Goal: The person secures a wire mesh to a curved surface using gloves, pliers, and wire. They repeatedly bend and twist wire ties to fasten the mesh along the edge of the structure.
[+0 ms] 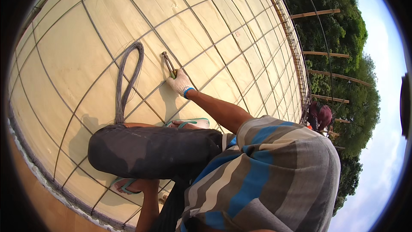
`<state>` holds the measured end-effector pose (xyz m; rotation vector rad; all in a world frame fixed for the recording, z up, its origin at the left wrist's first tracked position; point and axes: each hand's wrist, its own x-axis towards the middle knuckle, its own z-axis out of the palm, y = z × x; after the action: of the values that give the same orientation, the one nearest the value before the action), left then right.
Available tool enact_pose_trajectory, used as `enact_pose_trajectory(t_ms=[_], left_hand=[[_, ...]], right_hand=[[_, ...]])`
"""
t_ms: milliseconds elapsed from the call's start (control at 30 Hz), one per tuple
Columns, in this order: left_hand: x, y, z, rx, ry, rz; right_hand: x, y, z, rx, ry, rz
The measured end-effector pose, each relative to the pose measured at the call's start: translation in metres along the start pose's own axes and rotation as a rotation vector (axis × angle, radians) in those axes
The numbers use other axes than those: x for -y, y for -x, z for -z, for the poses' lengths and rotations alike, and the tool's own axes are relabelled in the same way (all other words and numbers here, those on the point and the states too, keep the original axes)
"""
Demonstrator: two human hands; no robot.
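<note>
My right hand point(178, 83), in a pale knitted glove with a blue cuff, reaches out over a steel rebar grid point(209, 48). Its fingers are wrapped round the green handles of a pair of end-cutting pincers point(170, 65). The metal jaws point away from me, just above the pale sheeting beside a bar crossing. To the left of the pincers, a looped bundle of thin grey tie wire point(120, 81) lies across the bars, its lower end by my knee. My left hand does not show.
My bent knee point(103, 150) in dark trousers and my sandalled feet stand among the bars. Pale yellow sheeting point(86, 83) lies beneath the grid. A person in a maroon cap point(320, 116) is at the right, near denser edge bars, wooden posts point(326, 54) and trees.
</note>
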<state>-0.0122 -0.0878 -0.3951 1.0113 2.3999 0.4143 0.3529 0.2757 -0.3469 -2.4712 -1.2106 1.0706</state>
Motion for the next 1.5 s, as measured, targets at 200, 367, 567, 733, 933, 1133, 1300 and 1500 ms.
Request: enact_pose_trajectory(t_ms=[200,367,567,733,933,1133,1300,1500], left_hand=[[-0.005,-0.003,0.005,0.036,-0.01,0.005],[-0.014,-0.001,0.003,0.055,-0.019,0.007],[-0.026,0.006,-0.008,0.109,-0.023,0.01],[0.0,0.018,0.004,0.149,0.048,0.158],[0.038,0.077,0.137,0.278,-0.114,0.528],[0.06,0.133,0.151,0.326,0.037,0.765],[0.054,0.127,0.16,0.385,0.065,0.811],[0.053,0.101,0.173,0.42,0.083,0.817]], right_hand=[[-0.007,0.003,-0.003,0.019,0.025,0.151],[-0.003,-0.008,0.007,0.161,-0.051,0.081],[-0.008,-0.041,0.017,0.213,-0.022,-0.015],[0.022,-0.057,-0.005,0.205,0.176,0.193],[-0.015,-0.039,-0.002,0.36,-0.261,0.085],[-0.026,-0.059,-0.013,0.443,-0.273,0.159],[-0.024,-0.058,-0.006,0.412,-0.28,0.178],[-0.029,-0.065,0.004,0.455,-0.271,0.16]])
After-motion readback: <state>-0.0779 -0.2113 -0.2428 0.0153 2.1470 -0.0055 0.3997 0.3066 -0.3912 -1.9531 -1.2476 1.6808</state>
